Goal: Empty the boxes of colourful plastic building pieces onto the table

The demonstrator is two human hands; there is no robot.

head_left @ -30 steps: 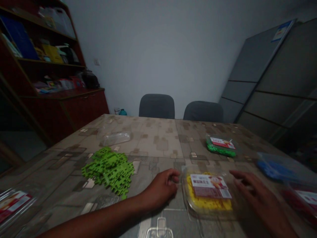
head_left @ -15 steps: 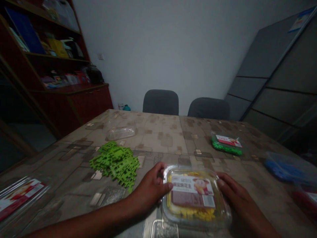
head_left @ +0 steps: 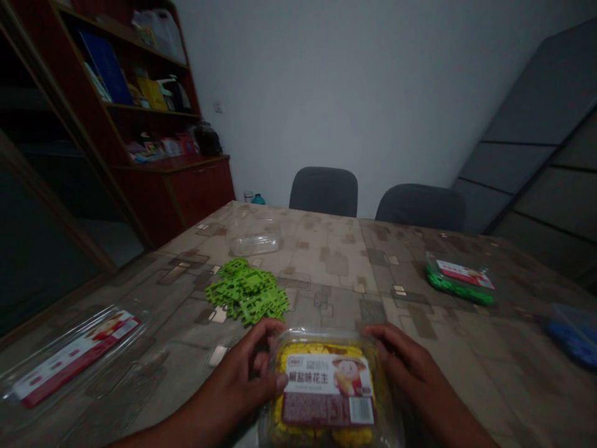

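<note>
Between my two hands is a clear plastic box (head_left: 389, 429) with yellow pieces inside and a white and maroon label on its lid. My left hand (head_left: 252, 370) grips its left edge, thumb over the rim. My right hand (head_left: 405, 361) is closed around the right edge, its fingers partly hidden by the box. The bottom of the box runs out of view. Just beyond my left hand lies a loose heap of light green notched plastic pieces (head_left: 249, 289).
A clear lidded container (head_left: 79, 354) with a label lies at left. An unlabelled clear container (head_left: 255, 242) sits behind the green heap. To the right are a box of green pieces (head_left: 459, 283) and one of blue pieces (head_left: 573, 339). Two grey chairs (head_left: 324, 190) stand behind the table.
My view has swung left, so most things sit further right in the picture. Both hands have brought the box lower and closer to me, and its label is now more level.
</note>
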